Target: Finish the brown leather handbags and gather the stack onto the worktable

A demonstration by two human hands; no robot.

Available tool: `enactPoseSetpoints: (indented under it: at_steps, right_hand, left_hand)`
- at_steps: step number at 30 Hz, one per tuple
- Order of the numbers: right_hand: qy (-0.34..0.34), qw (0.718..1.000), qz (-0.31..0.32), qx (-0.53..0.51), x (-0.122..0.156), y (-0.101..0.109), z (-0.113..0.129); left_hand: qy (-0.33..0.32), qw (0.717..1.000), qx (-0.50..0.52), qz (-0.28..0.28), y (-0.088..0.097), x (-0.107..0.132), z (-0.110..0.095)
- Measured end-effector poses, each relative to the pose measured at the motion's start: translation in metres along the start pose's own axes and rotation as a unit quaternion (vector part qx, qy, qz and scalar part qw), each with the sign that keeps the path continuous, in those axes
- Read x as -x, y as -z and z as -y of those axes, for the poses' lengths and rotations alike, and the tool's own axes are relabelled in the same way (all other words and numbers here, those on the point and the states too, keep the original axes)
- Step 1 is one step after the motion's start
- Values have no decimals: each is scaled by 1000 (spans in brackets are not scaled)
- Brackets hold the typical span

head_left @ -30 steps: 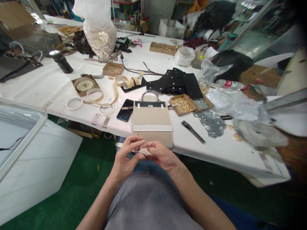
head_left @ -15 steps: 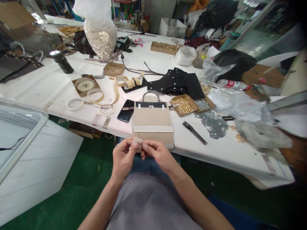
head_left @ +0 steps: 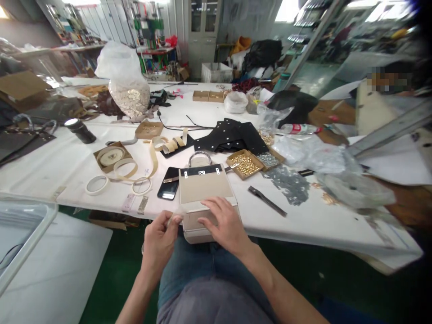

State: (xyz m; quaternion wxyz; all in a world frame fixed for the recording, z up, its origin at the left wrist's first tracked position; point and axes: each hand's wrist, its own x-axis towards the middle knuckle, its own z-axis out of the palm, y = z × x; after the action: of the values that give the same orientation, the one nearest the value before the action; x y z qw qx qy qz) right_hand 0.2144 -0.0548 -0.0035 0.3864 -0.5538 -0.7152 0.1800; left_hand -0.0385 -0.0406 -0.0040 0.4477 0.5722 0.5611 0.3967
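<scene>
Beige handbag [head_left: 204, 189] | left hand [head_left: 159, 236] beside | right hand [head_left: 228, 227] over lower front

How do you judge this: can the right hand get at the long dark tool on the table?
Probably yes: the right hand seems to hold nothing, and nothing visible blocks the long dark tool.

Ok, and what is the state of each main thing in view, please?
Left hand: pinching a small pale piece.
Right hand: open, over the handbag.
Handbag: front visible, straps spread outward.
Phone: flat, partly under one strap.
Gold-stud tray: open, well filled.
White tape roll: flat.
Beige tape: partly uncoiled.
Large plastic bag: partly filled.
Red-labelled bottle: on its side.
</scene>
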Motion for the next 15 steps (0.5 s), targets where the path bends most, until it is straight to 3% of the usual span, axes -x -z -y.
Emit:
enactPoseSetpoints:
  at_steps: [3,9,11,15]
  right_hand:
    - [14,999,18,-37,-8,4,1]
    - [-110,968,-26,-225,-23,7,9]
    - [-122,963,-32,-239,-27,8,5]
    - [-151,948,-28,-280,-28,8,-5]
  left_hand:
    - [4,999,6,33,13,-27,-18]
    - [-51,982,-100,155,9,-55,-53]
    - [-65,975,-134,164,2,-55,-57]
    - [-93,964,-212,130,-10,-53,-58]
